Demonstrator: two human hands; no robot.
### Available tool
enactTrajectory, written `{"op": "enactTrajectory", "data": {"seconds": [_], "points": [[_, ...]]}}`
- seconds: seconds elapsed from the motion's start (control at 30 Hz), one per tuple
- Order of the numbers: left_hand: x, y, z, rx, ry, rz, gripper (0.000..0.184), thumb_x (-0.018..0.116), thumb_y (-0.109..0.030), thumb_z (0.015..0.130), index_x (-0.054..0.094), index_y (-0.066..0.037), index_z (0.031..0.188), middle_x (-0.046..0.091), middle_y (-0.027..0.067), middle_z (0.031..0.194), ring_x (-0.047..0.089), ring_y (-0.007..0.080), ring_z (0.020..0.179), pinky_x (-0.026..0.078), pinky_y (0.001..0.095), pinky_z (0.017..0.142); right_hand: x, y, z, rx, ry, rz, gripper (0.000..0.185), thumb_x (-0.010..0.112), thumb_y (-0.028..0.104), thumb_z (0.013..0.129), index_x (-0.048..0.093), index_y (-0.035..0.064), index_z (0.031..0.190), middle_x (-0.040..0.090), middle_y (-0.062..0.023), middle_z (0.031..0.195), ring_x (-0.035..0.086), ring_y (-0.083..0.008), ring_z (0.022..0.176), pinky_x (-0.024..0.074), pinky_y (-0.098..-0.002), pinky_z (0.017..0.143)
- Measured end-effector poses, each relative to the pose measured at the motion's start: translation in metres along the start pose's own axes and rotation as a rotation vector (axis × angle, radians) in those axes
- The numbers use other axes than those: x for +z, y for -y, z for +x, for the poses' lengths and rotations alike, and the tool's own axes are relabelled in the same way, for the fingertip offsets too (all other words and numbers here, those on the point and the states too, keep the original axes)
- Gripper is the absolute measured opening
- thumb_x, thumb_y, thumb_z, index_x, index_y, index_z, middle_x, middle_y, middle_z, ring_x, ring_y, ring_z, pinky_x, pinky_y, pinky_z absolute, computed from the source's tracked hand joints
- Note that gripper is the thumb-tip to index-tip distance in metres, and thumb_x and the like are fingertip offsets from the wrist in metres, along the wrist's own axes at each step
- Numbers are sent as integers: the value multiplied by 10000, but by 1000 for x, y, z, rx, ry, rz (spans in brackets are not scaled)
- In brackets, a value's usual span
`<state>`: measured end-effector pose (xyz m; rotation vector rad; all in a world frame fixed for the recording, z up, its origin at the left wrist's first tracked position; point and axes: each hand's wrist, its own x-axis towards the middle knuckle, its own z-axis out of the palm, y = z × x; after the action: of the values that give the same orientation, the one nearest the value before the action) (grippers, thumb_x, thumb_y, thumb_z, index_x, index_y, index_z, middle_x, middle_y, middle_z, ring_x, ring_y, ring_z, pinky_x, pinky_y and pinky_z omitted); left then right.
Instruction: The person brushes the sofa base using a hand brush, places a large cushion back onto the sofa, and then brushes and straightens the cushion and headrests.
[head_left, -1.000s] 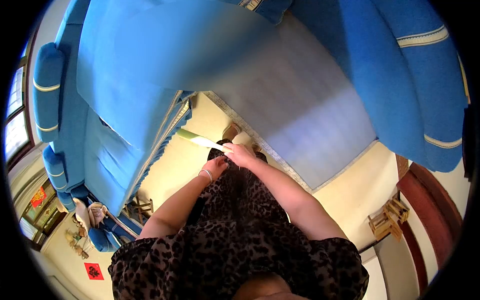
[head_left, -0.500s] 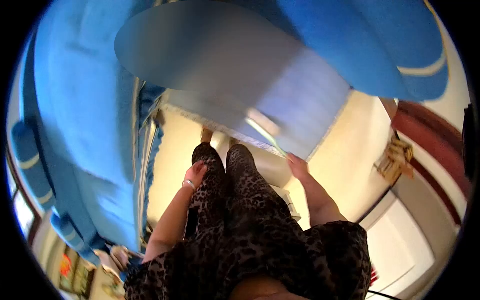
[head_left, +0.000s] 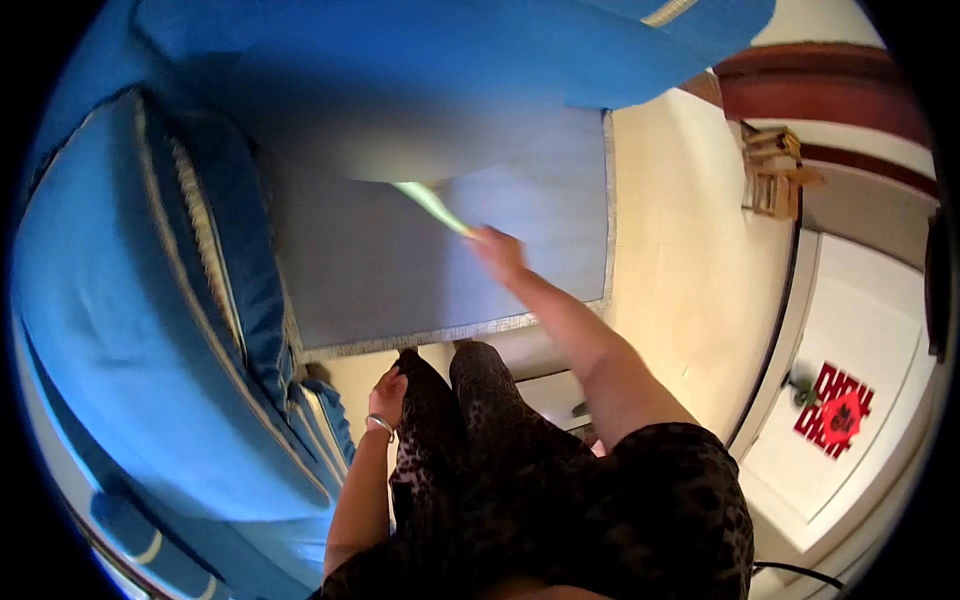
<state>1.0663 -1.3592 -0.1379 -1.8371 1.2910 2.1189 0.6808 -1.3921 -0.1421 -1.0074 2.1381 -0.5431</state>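
My right hand (head_left: 497, 253) is closed round the handle end of a pale green brush (head_left: 430, 204), held out over the grey cloth-covered tabletop (head_left: 380, 270). The brush's far end is lost in a blurred patch. My left hand (head_left: 388, 394), with a bracelet at the wrist, hangs beside my left leg. Its fingers are curled, and whether anything is in them is too small to tell.
Blue-covered sofas (head_left: 110, 330) stand on the left and across the top. Small wooden stools (head_left: 775, 175) are at the right wall. Near a white door (head_left: 880, 320) hangs a red paper decoration (head_left: 840, 415).
The view has turned to the right and the door has appeared. My right hand has taken the brush from near my lap out over the grey cloth. My left hand stays low by my leg.
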Motion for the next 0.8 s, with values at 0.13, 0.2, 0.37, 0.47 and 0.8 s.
{"op": "enactTrajectory", "data": {"seconds": [0.13,0.2,0.37,0.47,0.8], "points": [[-27,-14,18,53,29,67,338,599,-155,894,555,-53,1214,643,61,991,589,142,909,469,268,822,64,77,109,-198,-14,-225,247,559,379,872,551,136,916,606,-98,762,606,-317,732,479,-436,630],[-52,-4,29,7,35,90,358,612,-176,887,548,-58,1219,643,68,1019,594,146,928,468,276,829,49,60,134,-152,66,-330,265,548,410,868,559,148,904,611,-87,769,606,-314,739,477,-443,640],[-93,9,41,-73,41,277,398,649,-232,860,559,-72,1213,658,67,979,608,146,899,475,285,814,-58,-114,89,362,-140,-228,349,509,496,871,645,206,1008,656,-62,827,605,-235,740,479,-367,689],[-102,16,45,-47,48,305,398,651,-266,852,578,-73,1193,671,68,917,617,149,849,479,284,782,-146,-154,17,795,-265,-289,537,397,549,897,638,85,1022,653,-168,942,617,-318,914,480,-409,788],[-58,-7,77,73,215,223,331,612,-161,882,568,-76,1198,654,76,988,601,144,914,466,287,835,-114,-137,34,454,-17,-456,412,461,532,880,621,213,1086,639,-118,1056,598,-302,986,476,-401,842]]}}
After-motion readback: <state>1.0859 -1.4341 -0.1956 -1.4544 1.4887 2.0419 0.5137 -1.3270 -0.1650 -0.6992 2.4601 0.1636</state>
